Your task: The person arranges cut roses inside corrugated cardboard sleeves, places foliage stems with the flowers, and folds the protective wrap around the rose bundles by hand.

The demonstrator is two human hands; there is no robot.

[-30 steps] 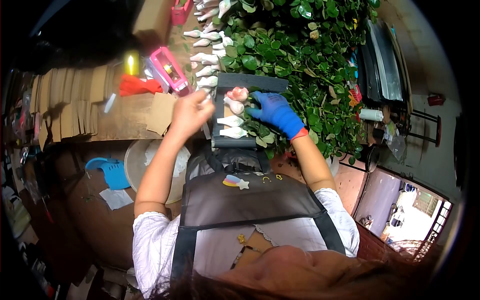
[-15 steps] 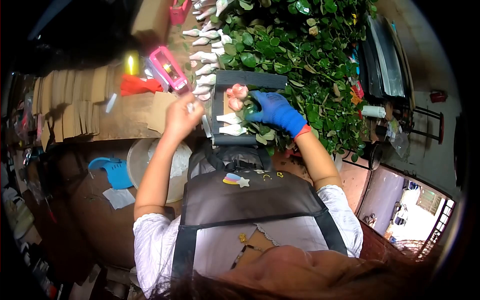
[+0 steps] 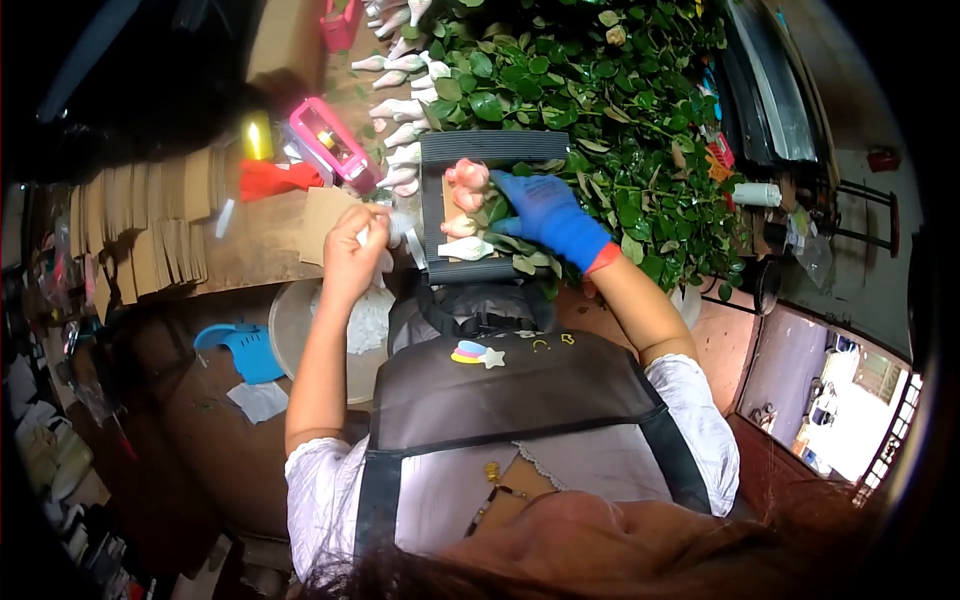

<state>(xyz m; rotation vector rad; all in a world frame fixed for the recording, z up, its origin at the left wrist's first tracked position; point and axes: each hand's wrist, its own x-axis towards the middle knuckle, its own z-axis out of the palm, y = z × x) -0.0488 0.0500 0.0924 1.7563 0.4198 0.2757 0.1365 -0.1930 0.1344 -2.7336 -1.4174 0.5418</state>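
Observation:
My left hand (image 3: pixel 355 245) is bare and closed, with a white netting sleeve (image 3: pixel 399 226) at its fingers. It is just left of a black ridged tray (image 3: pixel 495 146). Pink roses (image 3: pixel 466 185) lie on cardboard in the tray, their heads to the left. Below them a bud still wears its white sleeve (image 3: pixel 465 249). In a blue knitted glove, my right hand (image 3: pixel 548 217) curls its thumb and fingers around the roses' stems and leaves, right beside the heads. Leaves partly hide its grip.
Leafy rose stems (image 3: pixel 580 90) pile behind and right of the tray, with white-sleeved buds (image 3: pixel 402 108) along their left side. A pink tape dispenser (image 3: pixel 333 145), a red cloth (image 3: pixel 280 180) and cardboard sheets (image 3: pixel 150 195) lie on the left. A tub (image 3: pixel 290 335) with white scraps stands below.
My left hand has moved down, with white netting at its fingers. One more rose head is bare, leaving one sleeved bud in the tray. The gloved hand stays at the stems.

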